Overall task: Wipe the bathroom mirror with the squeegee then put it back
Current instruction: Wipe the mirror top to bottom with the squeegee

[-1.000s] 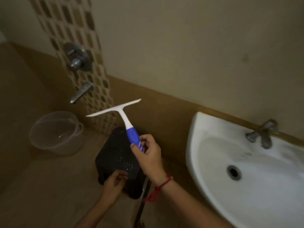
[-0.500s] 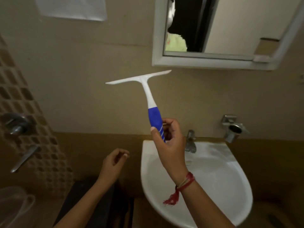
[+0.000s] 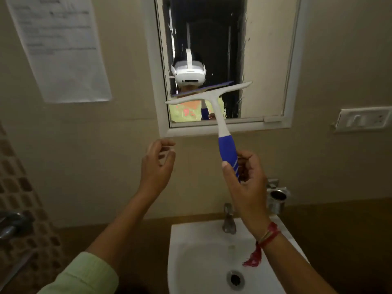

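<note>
Two hands are showing, both raised in front of the wall below the mirror (image 3: 265,60). One, the right hand (image 3: 247,179), is gripping the blue lower end of the single squeegee (image 3: 214,100), thumb and fingers closed around the handle. Its handle is running up and slightly leftward from that grip, so the long axis is standing nearly upright with a small tilt, and the head is pointing up toward the glass. Across the top, the white blade bar is lying crosswise, its right tip sitting higher than its left, and it is overlapping the lower part of the mirror; whether the blade is touching the glass cannot be told. Its blue-edged reflection is appearing just above the bar. Left of the handle, the left hand (image 3: 158,164) is hovering apart from it, fingers loosely curled and holding nothing. A red thread (image 3: 263,245) is circling the right wrist. Below the hands, one white sink (image 3: 191,251) with one tap (image 3: 229,219) is sitting against the wall, and one paper sheet (image 3: 61,47) is hanging left of the mirror.
</note>
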Action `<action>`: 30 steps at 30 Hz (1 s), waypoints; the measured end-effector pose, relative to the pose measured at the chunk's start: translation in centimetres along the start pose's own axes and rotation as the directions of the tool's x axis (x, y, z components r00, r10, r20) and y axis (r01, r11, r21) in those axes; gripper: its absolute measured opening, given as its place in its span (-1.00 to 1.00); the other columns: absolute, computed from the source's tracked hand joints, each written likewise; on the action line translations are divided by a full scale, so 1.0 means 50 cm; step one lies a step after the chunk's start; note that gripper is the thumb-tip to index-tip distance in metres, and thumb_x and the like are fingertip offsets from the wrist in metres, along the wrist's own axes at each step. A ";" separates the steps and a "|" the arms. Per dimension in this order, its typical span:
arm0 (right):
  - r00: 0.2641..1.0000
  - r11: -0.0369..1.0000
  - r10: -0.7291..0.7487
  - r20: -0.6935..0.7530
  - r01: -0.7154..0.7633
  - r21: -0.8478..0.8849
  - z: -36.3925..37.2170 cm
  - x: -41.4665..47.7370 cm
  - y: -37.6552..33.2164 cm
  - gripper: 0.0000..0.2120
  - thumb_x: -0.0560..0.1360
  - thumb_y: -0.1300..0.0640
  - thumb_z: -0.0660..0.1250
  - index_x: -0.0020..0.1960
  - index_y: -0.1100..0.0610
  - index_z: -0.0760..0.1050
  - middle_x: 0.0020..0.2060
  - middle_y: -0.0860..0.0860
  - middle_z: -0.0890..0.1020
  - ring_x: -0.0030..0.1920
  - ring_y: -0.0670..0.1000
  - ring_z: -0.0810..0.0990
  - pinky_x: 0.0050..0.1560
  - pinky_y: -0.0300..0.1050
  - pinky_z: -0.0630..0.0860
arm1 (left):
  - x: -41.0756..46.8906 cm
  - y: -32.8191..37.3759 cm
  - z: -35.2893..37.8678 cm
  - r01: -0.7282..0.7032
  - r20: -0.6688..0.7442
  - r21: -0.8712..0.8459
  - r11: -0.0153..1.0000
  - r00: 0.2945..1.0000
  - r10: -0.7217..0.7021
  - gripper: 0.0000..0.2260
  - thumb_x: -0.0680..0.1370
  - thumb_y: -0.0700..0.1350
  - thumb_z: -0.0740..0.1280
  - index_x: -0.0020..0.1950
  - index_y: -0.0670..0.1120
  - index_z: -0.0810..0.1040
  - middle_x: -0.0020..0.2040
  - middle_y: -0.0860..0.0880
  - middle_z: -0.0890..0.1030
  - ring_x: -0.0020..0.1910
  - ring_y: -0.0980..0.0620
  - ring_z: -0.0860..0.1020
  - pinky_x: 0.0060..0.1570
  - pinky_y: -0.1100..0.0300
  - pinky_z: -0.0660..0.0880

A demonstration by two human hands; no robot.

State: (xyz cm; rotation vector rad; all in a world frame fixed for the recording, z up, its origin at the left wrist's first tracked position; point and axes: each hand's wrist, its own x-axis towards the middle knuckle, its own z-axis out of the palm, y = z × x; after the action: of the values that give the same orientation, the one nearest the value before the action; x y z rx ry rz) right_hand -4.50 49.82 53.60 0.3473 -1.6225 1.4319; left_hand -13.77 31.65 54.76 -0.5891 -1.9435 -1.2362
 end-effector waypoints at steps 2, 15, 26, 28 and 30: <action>1.000 1.000 -0.026 -0.006 0.026 0.010 -0.014 0.019 -0.009 -0.82 0.44 -0.07 0.30 0.02 -0.13 0.39 -0.23 -0.23 0.52 -0.35 -0.17 0.48 -0.39 -0.39 0.41 | 0.034 0.022 0.001 -0.055 -0.035 0.051 0.997 0.998 0.057 -0.89 0.53 -0.20 0.28 0.00 0.00 0.51 -0.04 0.12 0.44 -0.02 0.15 0.49 -0.03 0.29 0.48; 0.988 0.989 -0.142 0.061 0.138 0.058 -0.044 0.128 -0.049 -0.64 0.40 -0.06 0.30 0.14 -0.20 0.26 -0.25 -0.04 0.54 -0.42 -0.11 0.54 -0.49 -0.37 0.46 | 0.174 0.078 -0.041 -0.114 -0.115 0.352 0.929 0.980 0.164 -0.67 0.49 -0.17 0.32 0.24 -0.10 0.39 0.15 -0.10 0.44 0.13 -0.04 0.42 0.06 0.13 0.37; 0.940 0.934 -0.341 0.023 0.341 -0.105 0.068 0.262 -0.114 -0.56 0.53 0.10 0.27 0.33 0.16 0.20 0.01 0.09 0.58 -0.22 -0.11 0.59 -0.25 -0.32 0.56 | 0.361 0.138 -0.112 -0.232 -0.118 0.526 0.818 0.933 0.341 -0.64 0.50 -0.11 0.30 0.27 -0.14 0.36 0.20 -0.20 0.40 0.18 -0.15 0.38 0.00 0.12 0.31; 0.921 0.913 -0.389 -0.014 0.384 -0.137 0.087 0.303 -0.130 -0.60 0.55 0.11 0.23 0.34 0.15 0.21 0.03 0.14 0.58 -0.21 -0.04 0.61 -0.22 -0.24 0.59 | 0.405 0.142 -0.128 -0.228 -0.129 0.554 0.801 0.926 0.354 -0.63 0.50 -0.10 0.29 0.28 -0.14 0.35 0.22 -0.20 0.39 0.19 -0.16 0.37 0.02 0.06 0.33; 0.897 0.888 -0.438 -0.055 0.423 -0.181 0.107 0.347 -0.143 -0.63 0.56 0.13 0.21 0.33 0.13 0.23 0.05 0.14 0.57 -0.23 -0.13 0.57 -0.24 -0.40 0.53 | 0.442 0.145 -0.138 -0.234 -0.129 0.573 0.786 0.921 0.368 -0.61 0.51 -0.08 0.27 0.31 -0.13 0.34 0.25 -0.19 0.37 0.22 -0.17 0.35 0.08 -0.01 0.35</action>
State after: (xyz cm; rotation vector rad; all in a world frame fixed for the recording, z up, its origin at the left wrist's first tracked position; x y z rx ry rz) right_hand -11.11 49.00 71.93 0.5011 -1.4605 0.9554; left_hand -19.88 28.26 77.98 -0.4065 -1.7938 -0.4745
